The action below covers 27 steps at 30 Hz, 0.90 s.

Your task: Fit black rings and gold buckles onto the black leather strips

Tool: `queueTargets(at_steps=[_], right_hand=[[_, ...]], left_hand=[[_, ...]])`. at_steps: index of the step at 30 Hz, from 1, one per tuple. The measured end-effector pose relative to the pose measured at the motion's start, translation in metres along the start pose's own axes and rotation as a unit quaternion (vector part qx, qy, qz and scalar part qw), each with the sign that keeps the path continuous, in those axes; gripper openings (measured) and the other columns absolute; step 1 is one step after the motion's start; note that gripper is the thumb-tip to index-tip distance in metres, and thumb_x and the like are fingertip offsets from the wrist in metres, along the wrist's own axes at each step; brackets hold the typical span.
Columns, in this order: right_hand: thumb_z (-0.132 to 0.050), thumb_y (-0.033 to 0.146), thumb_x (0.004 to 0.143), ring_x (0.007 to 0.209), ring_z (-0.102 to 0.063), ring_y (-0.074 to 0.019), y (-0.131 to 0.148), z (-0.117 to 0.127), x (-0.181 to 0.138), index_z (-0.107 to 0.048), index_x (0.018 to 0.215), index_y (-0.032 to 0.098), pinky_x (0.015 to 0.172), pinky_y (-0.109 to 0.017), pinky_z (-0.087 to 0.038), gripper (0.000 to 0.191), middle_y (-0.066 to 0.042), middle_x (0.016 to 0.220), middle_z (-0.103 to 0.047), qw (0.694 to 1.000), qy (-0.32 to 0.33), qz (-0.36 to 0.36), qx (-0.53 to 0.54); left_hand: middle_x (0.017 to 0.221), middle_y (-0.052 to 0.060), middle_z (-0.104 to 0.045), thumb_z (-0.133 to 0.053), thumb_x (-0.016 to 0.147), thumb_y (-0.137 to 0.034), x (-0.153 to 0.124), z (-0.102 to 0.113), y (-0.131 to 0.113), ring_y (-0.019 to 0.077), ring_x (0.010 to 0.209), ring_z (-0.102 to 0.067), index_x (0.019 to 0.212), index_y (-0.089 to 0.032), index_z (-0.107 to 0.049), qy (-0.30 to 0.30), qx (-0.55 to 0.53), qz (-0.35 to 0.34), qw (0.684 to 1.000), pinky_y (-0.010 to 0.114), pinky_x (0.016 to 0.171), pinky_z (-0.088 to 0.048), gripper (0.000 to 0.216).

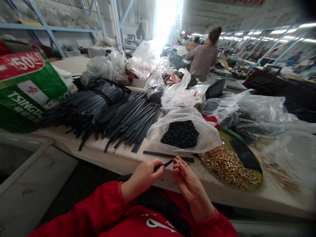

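Note:
My left hand [143, 177] is closed around a narrow black strap [169, 163], whose end sticks out toward the right. At that end, the fingertips of my right hand [189, 181] pinch a small gold-coloured metal buckle [176, 161]. The strap's tip meets the buckle or nearly so; I cannot tell whether it passes through. Just beyond my hands, another black strap [168, 155] lies flat along the table. Behind it stands an open clear plastic bag [153, 133] filled with small black loops [180, 133].
Many black straps [133, 115] lie heaped at the left. On the right, a round tray [258, 184] holds gold buckles [225, 164] and a flat black phone-like object [245, 154]. A green-and-red bag [27, 92] stands far left. Plastic bags [182, 95] crowd the back; a person [203, 61] is beyond.

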State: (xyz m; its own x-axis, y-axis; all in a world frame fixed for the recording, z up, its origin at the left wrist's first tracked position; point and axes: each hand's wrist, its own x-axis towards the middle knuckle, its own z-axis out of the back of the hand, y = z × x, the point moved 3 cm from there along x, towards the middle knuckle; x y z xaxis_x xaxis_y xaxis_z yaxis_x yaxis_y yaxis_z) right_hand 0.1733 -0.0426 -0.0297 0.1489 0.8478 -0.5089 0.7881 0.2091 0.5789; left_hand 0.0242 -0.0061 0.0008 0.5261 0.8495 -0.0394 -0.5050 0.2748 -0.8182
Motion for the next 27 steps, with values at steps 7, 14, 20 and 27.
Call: queueTargets(at_steps=[7,14,20,27], right_hand=[[-0.076,0.019,0.059,0.056,-0.059,-0.0038,-0.010,-0.001,0.001,-0.066,0.078,0.020,0.051,-0.010,-0.053,0.022,0.003,0.078,-0.065,0.999,-0.015,-0.032,0.002],[-0.075,0.030,0.061,0.053,-0.054,-0.0054,-0.026,-0.005,0.000,-0.060,0.079,0.020,0.048,-0.015,-0.047,0.025,0.005,0.066,-0.061,0.993,-0.015,0.070,-0.093],[-0.065,0.037,0.071,0.053,-0.049,-0.0086,-0.030,0.006,0.001,-0.059,0.079,0.018,0.052,-0.021,-0.042,0.022,0.004,0.061,-0.056,0.967,-0.007,0.145,-0.211],[-0.059,0.044,0.074,0.055,-0.051,-0.0103,-0.022,0.006,0.002,-0.061,0.077,0.016,0.054,-0.023,-0.042,0.028,0.003,0.059,-0.057,0.944,-0.008,0.158,-0.290]], left_hand=[[0.071,0.000,-0.058,-0.042,0.085,-0.028,0.002,-0.003,0.001,0.0128,0.064,-0.052,0.076,-0.019,-0.057,0.022,0.055,-0.024,0.998,0.021,0.058,-0.032,0.020],[0.079,0.002,-0.061,-0.041,0.086,-0.028,0.007,-0.018,-0.004,0.0140,0.071,-0.055,0.086,-0.016,-0.055,0.038,-0.111,0.023,0.993,0.022,0.063,-0.039,0.018],[0.077,0.003,-0.060,-0.050,0.081,-0.031,0.011,-0.020,0.002,0.0140,0.073,-0.056,0.087,-0.013,-0.051,0.079,-0.258,0.072,0.960,0.024,0.065,-0.044,0.019],[0.068,0.001,-0.059,-0.050,0.076,-0.030,0.018,-0.027,0.014,0.0099,0.059,-0.052,0.076,-0.015,-0.050,0.093,-0.277,0.152,0.944,0.020,0.053,-0.041,0.016]])
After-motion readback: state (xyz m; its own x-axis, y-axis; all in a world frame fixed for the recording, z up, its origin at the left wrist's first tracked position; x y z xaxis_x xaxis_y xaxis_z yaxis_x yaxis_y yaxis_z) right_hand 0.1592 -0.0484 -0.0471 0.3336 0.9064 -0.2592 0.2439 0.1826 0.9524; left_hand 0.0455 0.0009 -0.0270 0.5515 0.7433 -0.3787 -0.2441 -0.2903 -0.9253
